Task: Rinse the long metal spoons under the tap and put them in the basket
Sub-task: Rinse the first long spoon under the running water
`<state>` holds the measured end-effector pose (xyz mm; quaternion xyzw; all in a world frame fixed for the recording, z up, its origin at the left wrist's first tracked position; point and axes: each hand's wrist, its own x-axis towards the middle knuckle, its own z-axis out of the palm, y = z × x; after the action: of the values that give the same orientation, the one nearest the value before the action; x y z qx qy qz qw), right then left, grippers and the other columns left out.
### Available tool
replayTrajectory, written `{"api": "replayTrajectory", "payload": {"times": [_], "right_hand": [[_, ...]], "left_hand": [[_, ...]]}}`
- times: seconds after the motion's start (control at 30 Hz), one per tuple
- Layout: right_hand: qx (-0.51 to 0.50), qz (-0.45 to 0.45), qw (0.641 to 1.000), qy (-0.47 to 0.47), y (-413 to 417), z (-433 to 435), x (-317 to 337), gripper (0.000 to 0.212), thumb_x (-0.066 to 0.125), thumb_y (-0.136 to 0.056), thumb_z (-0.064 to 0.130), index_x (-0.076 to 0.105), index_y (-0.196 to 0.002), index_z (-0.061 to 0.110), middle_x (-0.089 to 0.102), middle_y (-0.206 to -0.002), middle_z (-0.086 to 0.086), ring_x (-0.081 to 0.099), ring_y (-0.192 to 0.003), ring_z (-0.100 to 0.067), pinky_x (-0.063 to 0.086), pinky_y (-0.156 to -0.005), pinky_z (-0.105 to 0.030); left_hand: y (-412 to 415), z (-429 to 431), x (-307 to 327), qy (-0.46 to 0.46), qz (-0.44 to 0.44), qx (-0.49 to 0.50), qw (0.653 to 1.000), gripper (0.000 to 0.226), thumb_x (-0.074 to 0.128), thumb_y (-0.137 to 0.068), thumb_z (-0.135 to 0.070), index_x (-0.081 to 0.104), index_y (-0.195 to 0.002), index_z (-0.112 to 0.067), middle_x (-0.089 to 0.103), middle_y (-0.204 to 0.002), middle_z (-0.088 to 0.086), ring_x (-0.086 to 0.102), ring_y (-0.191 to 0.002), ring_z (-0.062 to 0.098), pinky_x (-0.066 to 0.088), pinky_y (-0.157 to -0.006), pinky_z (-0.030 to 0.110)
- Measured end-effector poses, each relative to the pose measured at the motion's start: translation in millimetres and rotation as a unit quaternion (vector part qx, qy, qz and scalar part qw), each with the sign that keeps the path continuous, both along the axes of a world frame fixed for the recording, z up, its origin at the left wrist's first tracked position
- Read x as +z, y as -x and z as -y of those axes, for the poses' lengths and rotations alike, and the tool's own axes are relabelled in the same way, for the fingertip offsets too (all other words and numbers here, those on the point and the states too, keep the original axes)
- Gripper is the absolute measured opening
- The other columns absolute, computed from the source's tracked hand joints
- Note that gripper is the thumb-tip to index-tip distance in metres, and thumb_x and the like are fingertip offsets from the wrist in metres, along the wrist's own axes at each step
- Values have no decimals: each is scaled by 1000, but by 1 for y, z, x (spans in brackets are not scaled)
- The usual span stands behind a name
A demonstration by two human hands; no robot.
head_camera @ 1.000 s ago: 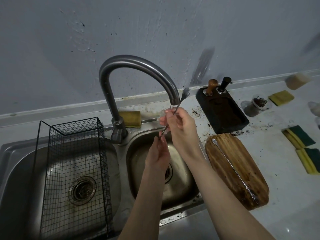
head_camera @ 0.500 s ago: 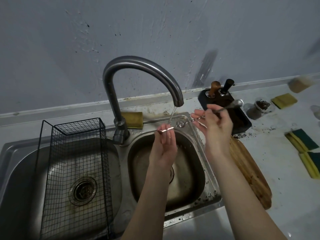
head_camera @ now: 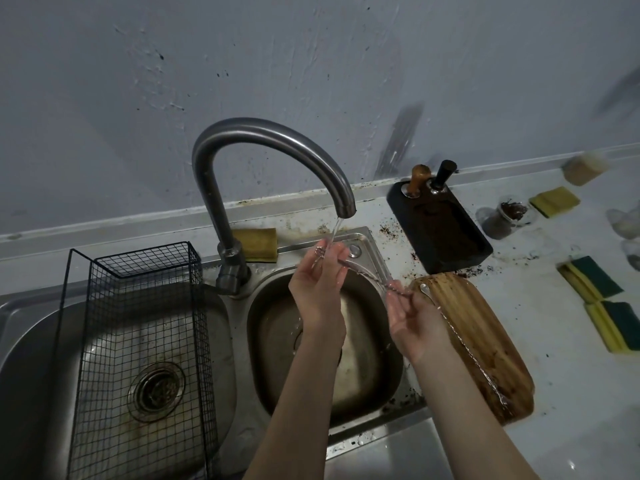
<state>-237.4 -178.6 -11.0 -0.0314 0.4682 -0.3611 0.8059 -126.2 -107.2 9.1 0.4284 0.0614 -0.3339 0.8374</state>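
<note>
- So far, judging by the wire basket (head_camera: 138,306) far to the left of both hands, nothing has been put away: it stands in the left sink bowl (head_camera: 31,341) and no spoon shows inside it.
- Next rightward, the tap (head_camera: 277,157) arches over the right bowl, and its thin stream of water (head_camera: 335,230) falls straight onto the left hand's fingertips.
- Under that stream the left hand (head_camera: 318,289) is partly curled, its fingers pinching one end of a long spoon (head_camera: 363,271); which end it is, the water and blur hide.
- From that pinch the spoon runs down and to the right, above the right bowl, to the right hand (head_camera: 412,320).
- That hand is loosely cupped, palm up, its fingers closed lightly on the spoon's twisted stem.
- So the rinse of this spoon is under way, not finished; it has yet to travel left, past the tap, to the basket.
- Just right of the right hand, a second spoon (head_camera: 464,344) lies along the wooden board (head_camera: 491,341), its bowl almost beside the fingers, its stem trailing away toward the near edge.
- That one seems untouched, so my judgement is that both spoons are left to basket, and one is left to rinse.
</note>
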Motion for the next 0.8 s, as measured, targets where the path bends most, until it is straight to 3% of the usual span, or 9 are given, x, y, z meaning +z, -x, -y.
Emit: {"api": "replayTrajectory", "payload": {"times": [0.17,0.23,0.37,0.57,0.7,0.8], "right_hand": [[11,36,995,-97,-4,-24,-18,29,52,-102,17,63,-107,-9,77,-86,-23,78,-69,-27,64,-59,-34],[33,30,993,-111,-6,-32,-24,28,54,-101,15,65,-109,-9,77,-87,-23,78,-69,-26,63,-53,-33],[63,29,987,-143,-10,-45,-31,26,61,-97,11,65,-113,-8,76,-90,-20,76,-58,-23,58,-44,-29],[67,-5,983,-169,-8,-50,-34,19,63,-96,11,63,-100,-8,75,-75,-22,76,-59,-25,62,-49,-35],[76,-34,980,-183,-5,-52,-39,25,58,-100,18,62,-102,-6,73,-86,-22,70,-73,-24,61,-59,-40],[116,-54,977,-172,-3,-61,-49,30,57,-99,27,62,-104,-2,76,-93,-20,74,-71,-27,63,-53,-40]], "left_hand": [[4,2,6,-38,115,14,993,17,59,-99,-13,75,-92,-15,79,-87,3,76,-87,17,60,-81,28],[3,3,7,-46,147,18,988,18,58,-99,-14,75,-93,-11,79,-85,5,76,-85,21,60,-78,27],[1,3,7,-58,181,23,981,18,60,-97,-15,75,-97,-5,79,-85,7,77,-83,21,61,-74,25],[-5,0,9,-35,214,33,976,10,66,-94,-14,75,-97,-12,79,-83,7,77,-78,25,60,-70,25],[-11,2,12,-35,219,31,975,13,66,-92,-5,73,-102,-9,80,-82,3,78,-75,20,59,-66,21],[-15,8,13,-65,250,17,966,15,65,-94,-6,74,-98,-16,80,-82,-4,78,-76,14,59,-66,18]]}}
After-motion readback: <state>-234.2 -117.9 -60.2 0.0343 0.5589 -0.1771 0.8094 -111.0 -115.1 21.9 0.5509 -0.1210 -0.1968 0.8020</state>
